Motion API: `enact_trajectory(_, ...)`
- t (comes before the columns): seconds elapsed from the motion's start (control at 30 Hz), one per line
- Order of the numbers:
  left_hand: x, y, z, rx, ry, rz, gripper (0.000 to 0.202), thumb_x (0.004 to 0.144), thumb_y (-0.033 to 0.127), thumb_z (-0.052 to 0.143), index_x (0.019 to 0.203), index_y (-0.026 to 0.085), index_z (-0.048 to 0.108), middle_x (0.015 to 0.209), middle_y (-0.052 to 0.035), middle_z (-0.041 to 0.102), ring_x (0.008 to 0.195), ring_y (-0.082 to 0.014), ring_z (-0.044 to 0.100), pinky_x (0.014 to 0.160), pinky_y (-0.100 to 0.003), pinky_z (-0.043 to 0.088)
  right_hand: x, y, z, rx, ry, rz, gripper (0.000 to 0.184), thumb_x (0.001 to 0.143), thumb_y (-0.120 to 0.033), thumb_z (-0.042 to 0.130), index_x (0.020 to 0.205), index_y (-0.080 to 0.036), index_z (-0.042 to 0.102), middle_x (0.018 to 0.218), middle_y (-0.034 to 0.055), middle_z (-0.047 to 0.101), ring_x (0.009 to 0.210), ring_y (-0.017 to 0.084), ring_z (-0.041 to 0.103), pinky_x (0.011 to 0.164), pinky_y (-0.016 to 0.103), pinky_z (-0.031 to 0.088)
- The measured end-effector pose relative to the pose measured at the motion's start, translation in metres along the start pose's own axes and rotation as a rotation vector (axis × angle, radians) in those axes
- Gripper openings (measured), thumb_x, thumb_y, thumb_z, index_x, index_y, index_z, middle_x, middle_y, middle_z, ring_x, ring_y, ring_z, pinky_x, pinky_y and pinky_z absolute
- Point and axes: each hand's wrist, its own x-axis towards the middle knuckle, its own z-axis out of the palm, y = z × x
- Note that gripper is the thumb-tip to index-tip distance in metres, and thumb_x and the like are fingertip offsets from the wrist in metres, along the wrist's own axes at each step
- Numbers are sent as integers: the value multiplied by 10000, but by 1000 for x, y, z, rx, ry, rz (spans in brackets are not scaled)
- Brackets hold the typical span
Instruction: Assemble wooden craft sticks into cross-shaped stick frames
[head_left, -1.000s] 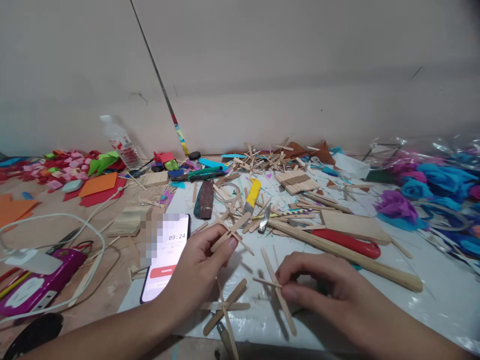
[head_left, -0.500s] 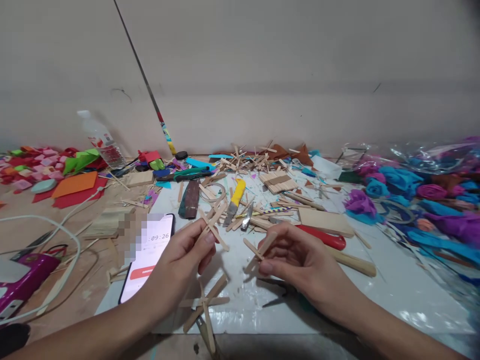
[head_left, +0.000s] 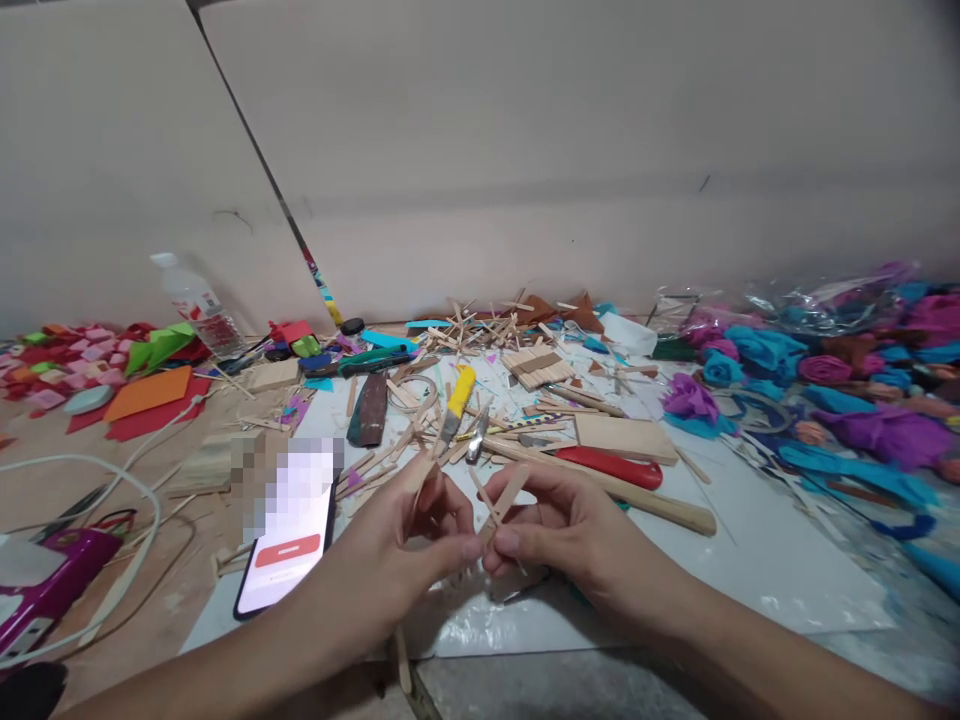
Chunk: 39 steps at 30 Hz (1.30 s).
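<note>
Small crossed craft sticks [head_left: 511, 492] are pinched between the thumb and fingers of my right hand [head_left: 570, 520]. My left hand [head_left: 420, 545] is closed beside it, its thumb and fingertip meeting the lower end of these sticks. Another craft stick [head_left: 424, 478] juts up from the back of my left hand's grip; the rest of it is hidden by the fingers. Below my left wrist, the end of a craft stick [head_left: 403, 660] shows on the table.
Beyond my hands lie a yellow utility knife [head_left: 459, 400], a wooden-handled hammer [head_left: 667, 508], a red-handled tool [head_left: 615, 467] and a bundle of craft sticks [head_left: 534, 367]. A phone [head_left: 289, 550] is at left, a bottle [head_left: 201, 305] behind it. Crepe paper flowers [head_left: 765, 355] crowd the right.
My hands have come together, the left moving right and down to the sticks in my right hand. My left forearm now covers most of the star-shaped stick piece. The view has shifted slightly.
</note>
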Motion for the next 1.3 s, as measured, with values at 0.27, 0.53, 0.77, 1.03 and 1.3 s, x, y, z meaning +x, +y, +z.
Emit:
enact_trajectory(0.27, -7, -14, -1, 155, 4, 62, 190, 1044, 406, 585, 979, 228, 579, 947, -20, 643, 915, -215, 581, 837, -350, 434, 2, 0, 1, -24, -2, 64, 358, 741, -288, 952, 1022, -193, 751, 831, 22, 777, 742, 148, 719, 691, 270, 585)
enact_trajectory(0.53, -10, -15, -13, 265, 92, 113, 154, 1033, 391, 619, 957, 261, 587, 904, 18, 596, 825, -187, 527, 715, -294, 399, 1, -3, 0, -13, 50, 72, 422, 720, -315, 965, 1064, -188, 755, 775, 29, 788, 648, 132, 711, 626, 242, 581)
enact_trajectory(0.77, -9, -11, -13, 330, 85, 130, 143, 1030, 347, 613, 923, 258, 580, 885, 23, 595, 829, -184, 526, 731, -293, 397, 2, -3, 0, -83, 32, 83, 394, 770, -372, 931, 1053, -181, 736, 794, 61, 811, 670, 148, 731, 648, 253, 587)
enact_trajectory(1.03, -6, -5, -25, 138, 204, 53, 207, 1007, 421, 645, 933, 250, 556, 976, 10, 611, 907, -189, 555, 819, -315, 428, -2, -12, -4, -313, 87, 41, 362, 874, -433, 815, 1143, -205, 732, 773, 27, 741, 661, 165, 686, 639, 293, 572)
enact_trajectory(1.3, 6, -1, -59, -130, 313, 69, 384, 867, 483, 756, 758, 223, 495, 839, -24, 642, 833, -219, 644, 654, -274, 467, -4, -46, -19, -1146, 314, -241, 235, 939, -375, 656, 1103, -279, 795, 1220, 57, 790, 1168, 295, 708, 1041, 432, 545)
